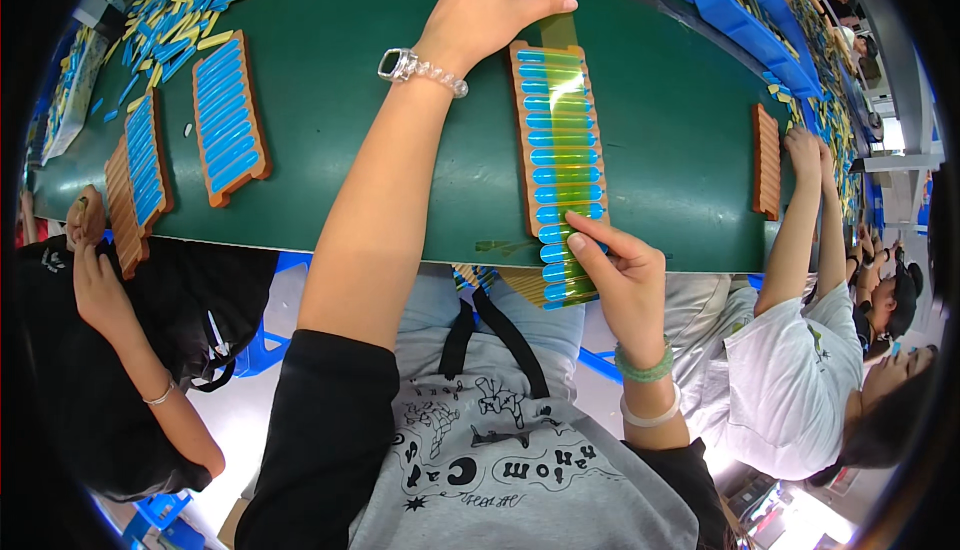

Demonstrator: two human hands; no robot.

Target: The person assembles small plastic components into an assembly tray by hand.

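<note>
In front of me an orange-brown grooved rack holds a row of blue strips. Clear yellow tape runs lengthwise over them and on past the rack's far end. Several blue pieces on the tape extend past the near end, over the table edge. My right hand is closed, thumb and forefinger pinching the tape near that end. Beyond the far end, my left hand has its thumb stretched across the tape, apart from the forefinger; its other fingers are partly hidden.
Two filled racks, one nearer and one farther left, lie on the green table. Loose blue and yellow strips are heaped far left. A blue bin stands far right. Co-workers' hands work at both sides.
</note>
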